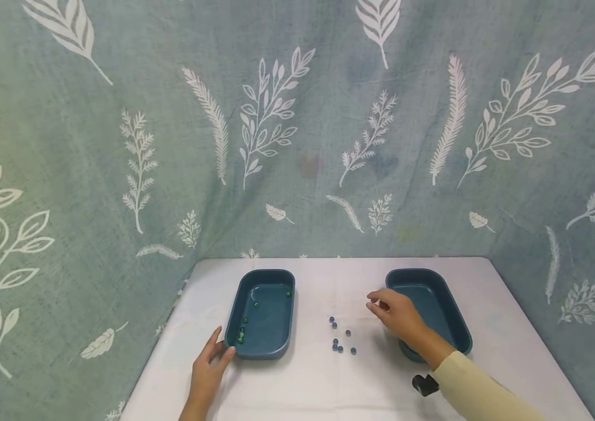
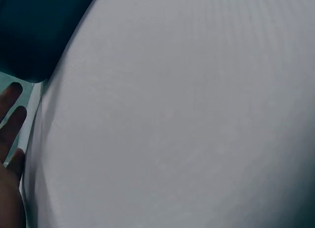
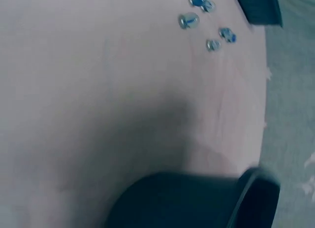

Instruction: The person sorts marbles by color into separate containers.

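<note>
My left hand (image 1: 208, 368) is at the near-left corner of a blue rectangular tray (image 1: 260, 354), thumb and fingers spread, fingertips right at its rim. Small green glass marbles (image 1: 241, 338) lie inside this tray, mostly along its left side. In the left wrist view, spread fingers (image 2: 12, 124) show just below the dark tray (image 2: 39, 36). My right hand (image 1: 397, 316) hovers over the table by a second blue tray (image 1: 455, 316), fingers bent and a gap between thumb and fingertips. Several blue marbles (image 1: 335, 341) lie loose on the table to its left.
A white cloth (image 1: 308, 386) covers the table. Leaf-patterned green fabric (image 1: 308, 222) hangs behind and at both sides. A black object (image 1: 425, 385) sits at the right wrist, below the sleeve. My right forearm crosses the near-left part of the right tray.
</note>
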{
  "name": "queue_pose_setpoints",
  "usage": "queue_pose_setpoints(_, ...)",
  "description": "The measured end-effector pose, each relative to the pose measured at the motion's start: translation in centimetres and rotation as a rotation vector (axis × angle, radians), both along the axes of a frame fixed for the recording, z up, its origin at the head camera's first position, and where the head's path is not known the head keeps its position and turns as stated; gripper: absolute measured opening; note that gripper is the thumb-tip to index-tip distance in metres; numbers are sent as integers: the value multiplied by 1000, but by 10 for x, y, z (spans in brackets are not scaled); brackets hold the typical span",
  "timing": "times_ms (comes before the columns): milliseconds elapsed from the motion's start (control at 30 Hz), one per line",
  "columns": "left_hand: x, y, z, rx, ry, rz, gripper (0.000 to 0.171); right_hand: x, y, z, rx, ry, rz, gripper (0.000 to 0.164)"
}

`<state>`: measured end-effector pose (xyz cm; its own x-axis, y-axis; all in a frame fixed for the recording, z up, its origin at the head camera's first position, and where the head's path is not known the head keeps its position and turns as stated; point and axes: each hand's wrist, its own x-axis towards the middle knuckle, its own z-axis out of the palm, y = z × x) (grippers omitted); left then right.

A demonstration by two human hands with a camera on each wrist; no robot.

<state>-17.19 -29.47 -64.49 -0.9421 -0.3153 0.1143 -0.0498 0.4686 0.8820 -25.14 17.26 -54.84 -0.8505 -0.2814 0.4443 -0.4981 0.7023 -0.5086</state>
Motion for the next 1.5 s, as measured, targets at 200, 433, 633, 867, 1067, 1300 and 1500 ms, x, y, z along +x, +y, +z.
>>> queue_pose_setpoints(200,5,4,20,1,-29,-18,68,12,29,-4,-74,85,-85,15)
queue_pose_setpoints(433,16,9,35,-129,-25,27,64,34,69,-16,-143,63,-203,23)
queue_pose_setpoints(633,12,16,47,-433,59,139,46,56,101,-30,-163,15,-351,26)
queue_pose_setpoints(867,10,23,60,-422,68,168,38,74,121,-39,-208,-10,-483,28)
queue_pose_setpoints(1067,8,39,70,-369,186,53,35,77,128,-54,-261,0,-518,26)
queue_pose_setpoints(1300,10,73,81,-331,238,-108,34,84,133,-68,-252,-65,-543,31)
queue_pose_setpoints(1500,8,103,78,-282,286,-252,35,92,142,-73,-234,-96,-545,38)
